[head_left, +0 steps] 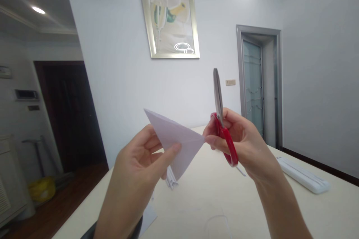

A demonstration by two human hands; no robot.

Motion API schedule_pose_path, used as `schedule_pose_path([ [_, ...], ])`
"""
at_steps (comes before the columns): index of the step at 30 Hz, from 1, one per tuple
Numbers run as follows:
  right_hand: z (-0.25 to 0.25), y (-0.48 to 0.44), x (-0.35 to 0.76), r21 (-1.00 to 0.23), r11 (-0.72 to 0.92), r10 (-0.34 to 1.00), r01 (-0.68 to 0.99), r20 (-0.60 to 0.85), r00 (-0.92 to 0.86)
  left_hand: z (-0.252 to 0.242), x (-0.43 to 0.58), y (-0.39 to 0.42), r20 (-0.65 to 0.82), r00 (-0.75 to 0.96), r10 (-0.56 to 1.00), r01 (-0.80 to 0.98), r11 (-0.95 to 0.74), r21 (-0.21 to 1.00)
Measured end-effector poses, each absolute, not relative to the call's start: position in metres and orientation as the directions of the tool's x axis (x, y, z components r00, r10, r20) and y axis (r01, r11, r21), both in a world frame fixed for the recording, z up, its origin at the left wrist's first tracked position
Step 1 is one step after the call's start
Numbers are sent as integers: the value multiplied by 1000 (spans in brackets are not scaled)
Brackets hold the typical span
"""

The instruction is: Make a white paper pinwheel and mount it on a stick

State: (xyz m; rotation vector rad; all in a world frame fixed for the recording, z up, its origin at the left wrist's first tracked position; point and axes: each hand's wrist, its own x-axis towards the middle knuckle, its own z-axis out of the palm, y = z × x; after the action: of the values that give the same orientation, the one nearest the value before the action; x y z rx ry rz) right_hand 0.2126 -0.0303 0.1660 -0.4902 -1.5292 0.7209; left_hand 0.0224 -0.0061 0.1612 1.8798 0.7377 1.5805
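My left hand point(140, 160) is raised above the table and pinches a folded white paper triangle point(178, 140) between thumb and fingers. My right hand point(238, 138) grips red-handled scissors point(223, 127), closed, with the blade pointing straight up. The fingertips of my right hand also touch the right tip of the paper triangle. Both hands are held close together at chest height.
A cream table point(210, 201) lies below with paper scraps point(171, 179) and a long white flat object point(303, 175) at the right. A framed picture point(169, 22) hangs on the white wall; a glass door point(255, 86) stands right, a dark doorway point(70, 112) left.
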Motion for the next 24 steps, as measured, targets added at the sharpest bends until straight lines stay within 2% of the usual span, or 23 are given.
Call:
schedule_pose_path([
  [3, 167, -29, 215, -698, 710, 689, -91, 716, -116, 163, 23, -7, 737, 148, 660, 66, -750, 658],
  [8, 169, -28, 216, -739, 666, 715, -105, 672, -193, 168, 25, -14, 787, 200, 583, -27, -800, 600],
  [13, 171, -29, 216, -784, 611, 777, -105, 620, -106, 168, 39, -30, 898, 101, 428, 168, -897, 409],
  [14, 172, -29, 216, -788, 608, 782, -99, 616, -98, 168, 41, -32, 932, -16, 362, 180, -916, 359],
  [15, 172, -30, 216, -788, 608, 781, -96, 615, -107, 168, 42, -33, 943, -43, 330, 203, -921, 332],
  [17, 172, -30, 216, -785, 610, 768, -108, 620, -161, 168, 40, -30, 960, -27, 279, 243, -930, 277],
  [19, 171, -29, 215, -777, 615, 751, -134, 629, -198, 168, 33, -23, 971, 109, 211, 284, -943, 173],
  [21, 170, -29, 214, -759, 629, 734, -166, 651, -193, 168, 26, -16, 972, 173, 157, 266, -958, 108],
  [24, 169, -29, 213, -736, 647, 722, -197, 675, -149, 167, 25, -14, 972, 195, 132, 220, -972, 88],
])
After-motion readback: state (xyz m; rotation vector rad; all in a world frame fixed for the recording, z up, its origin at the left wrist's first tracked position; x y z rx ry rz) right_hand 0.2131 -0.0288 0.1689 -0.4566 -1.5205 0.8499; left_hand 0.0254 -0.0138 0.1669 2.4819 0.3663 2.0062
